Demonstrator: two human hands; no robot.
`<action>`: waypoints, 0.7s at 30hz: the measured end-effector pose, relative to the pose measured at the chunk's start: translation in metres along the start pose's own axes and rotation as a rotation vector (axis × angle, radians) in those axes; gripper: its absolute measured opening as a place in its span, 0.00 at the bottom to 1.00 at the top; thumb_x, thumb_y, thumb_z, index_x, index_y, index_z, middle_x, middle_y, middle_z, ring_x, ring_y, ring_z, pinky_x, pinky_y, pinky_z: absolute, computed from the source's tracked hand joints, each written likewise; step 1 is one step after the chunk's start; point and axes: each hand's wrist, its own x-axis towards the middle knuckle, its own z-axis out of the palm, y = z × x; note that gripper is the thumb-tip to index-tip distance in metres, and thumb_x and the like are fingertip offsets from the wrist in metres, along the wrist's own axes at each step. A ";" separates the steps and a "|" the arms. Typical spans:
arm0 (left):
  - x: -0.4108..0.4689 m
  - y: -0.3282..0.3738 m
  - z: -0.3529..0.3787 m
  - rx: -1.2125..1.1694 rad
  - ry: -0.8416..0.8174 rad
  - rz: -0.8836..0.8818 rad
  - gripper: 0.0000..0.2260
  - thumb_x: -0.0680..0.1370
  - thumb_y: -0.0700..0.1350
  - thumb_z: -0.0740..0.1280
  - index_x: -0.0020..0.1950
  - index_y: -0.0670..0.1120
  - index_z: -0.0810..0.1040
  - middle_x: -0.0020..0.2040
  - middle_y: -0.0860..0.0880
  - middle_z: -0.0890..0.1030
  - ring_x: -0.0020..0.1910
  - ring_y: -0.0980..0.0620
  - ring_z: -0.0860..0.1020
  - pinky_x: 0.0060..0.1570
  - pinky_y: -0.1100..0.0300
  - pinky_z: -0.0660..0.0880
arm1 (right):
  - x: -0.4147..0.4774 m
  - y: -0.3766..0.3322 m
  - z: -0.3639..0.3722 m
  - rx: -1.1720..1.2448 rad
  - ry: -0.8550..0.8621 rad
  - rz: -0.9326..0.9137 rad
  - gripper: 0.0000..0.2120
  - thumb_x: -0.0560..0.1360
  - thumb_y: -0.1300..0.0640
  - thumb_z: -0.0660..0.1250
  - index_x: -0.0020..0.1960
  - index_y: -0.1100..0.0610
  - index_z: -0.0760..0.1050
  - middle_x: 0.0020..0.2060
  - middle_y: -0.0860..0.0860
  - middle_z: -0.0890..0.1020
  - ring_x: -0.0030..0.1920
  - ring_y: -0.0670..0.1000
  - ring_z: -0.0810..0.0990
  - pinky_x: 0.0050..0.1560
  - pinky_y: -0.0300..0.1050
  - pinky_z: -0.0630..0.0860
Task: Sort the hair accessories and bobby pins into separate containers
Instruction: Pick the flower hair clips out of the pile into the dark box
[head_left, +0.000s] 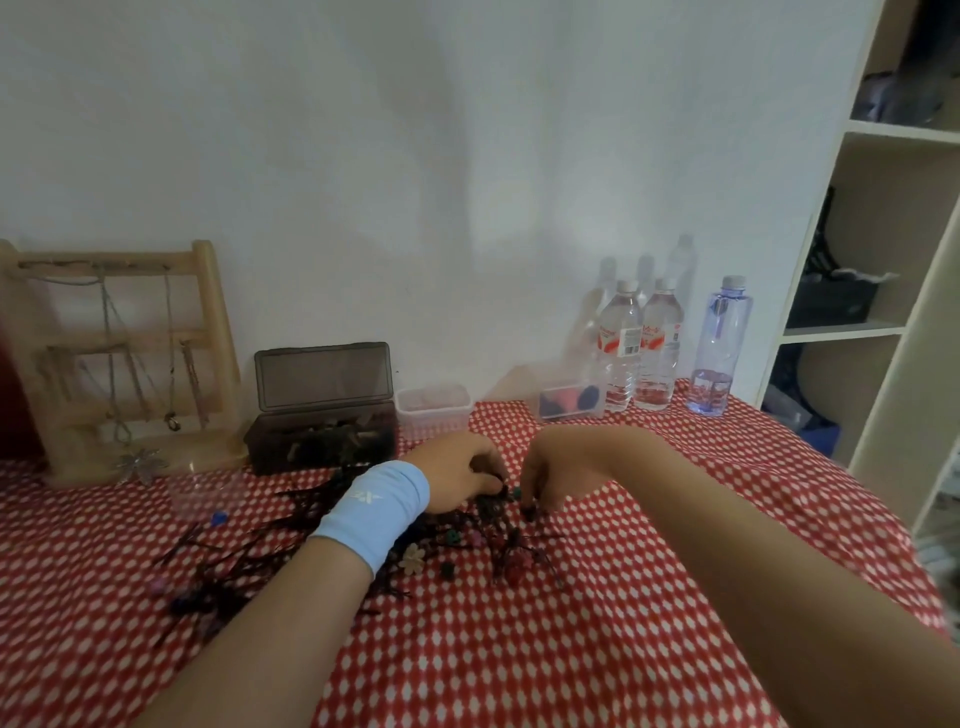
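A loose pile of dark bobby pins and small hair accessories (483, 551) lies on the red-and-white cloth (519, 649). My left hand (457, 478), with a light blue wristband, rests on the pile's far side, fingers curled down into it. My right hand (545, 478) is beside it, fingertips pinched on small dark pieces. What each hand grips is blurred. A beige flower clip (414, 557) lies near my left wrist. A dark box (322, 431) with its lid up holds clips. A clear tub (434, 413) stands beside it. Another clear tub (571, 397) holds dark and pink items.
A wooden stand (119, 358) hung with necklaces is at the back left. A small clear cup (200, 499) stands on the cloth near it. Three water bottles (660, 348) line the wall at the back right. White shelves (878, 260) rise at the right edge.
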 end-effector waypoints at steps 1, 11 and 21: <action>-0.001 -0.002 -0.002 -0.002 0.001 -0.008 0.07 0.78 0.48 0.69 0.56 0.53 0.81 0.59 0.53 0.80 0.58 0.52 0.77 0.65 0.52 0.72 | -0.001 -0.003 -0.003 0.032 0.025 -0.020 0.13 0.76 0.61 0.71 0.60 0.52 0.83 0.55 0.48 0.85 0.54 0.48 0.83 0.60 0.43 0.77; -0.009 -0.054 -0.060 -0.021 0.262 -0.141 0.09 0.76 0.47 0.72 0.55 0.48 0.83 0.53 0.51 0.82 0.53 0.53 0.78 0.58 0.59 0.73 | 0.045 -0.049 -0.029 0.330 0.280 -0.181 0.15 0.77 0.62 0.68 0.62 0.52 0.82 0.46 0.41 0.82 0.46 0.42 0.82 0.43 0.30 0.73; -0.019 -0.138 -0.104 -0.008 0.480 -0.294 0.05 0.75 0.43 0.72 0.49 0.52 0.81 0.52 0.52 0.82 0.52 0.52 0.79 0.56 0.58 0.74 | 0.139 -0.116 -0.041 0.349 0.473 -0.267 0.20 0.75 0.63 0.71 0.66 0.53 0.78 0.56 0.51 0.83 0.49 0.47 0.80 0.50 0.35 0.76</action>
